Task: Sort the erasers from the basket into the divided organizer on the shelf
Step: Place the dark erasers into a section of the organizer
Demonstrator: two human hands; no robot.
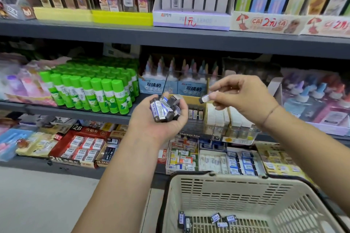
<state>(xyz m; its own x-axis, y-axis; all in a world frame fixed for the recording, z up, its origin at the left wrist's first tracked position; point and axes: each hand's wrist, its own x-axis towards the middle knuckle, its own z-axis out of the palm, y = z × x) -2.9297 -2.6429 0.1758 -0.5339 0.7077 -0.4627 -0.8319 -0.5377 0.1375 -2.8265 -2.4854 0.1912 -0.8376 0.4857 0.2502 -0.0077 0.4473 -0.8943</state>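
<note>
Cream plastic basket (236,194): few erasers (217,218) on its floor. Your left grip (161,119) curls round a handful (166,108); right grip (244,96) pinches one eraser (206,98) above the clear organizer (236,132) at the shelf (81,114) front edge.

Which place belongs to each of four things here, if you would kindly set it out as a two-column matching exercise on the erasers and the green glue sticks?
Column one
1. bunch of erasers
2. single eraser
3. loose erasers
4. green glue sticks

Column two
A. lying on the floor of the basket
B. pinched by the right hand
C. standing on the shelf, left of both hands
D. held in the curled left hand

Pairs: 1-D, 2-B, 3-A, 4-C
</note>
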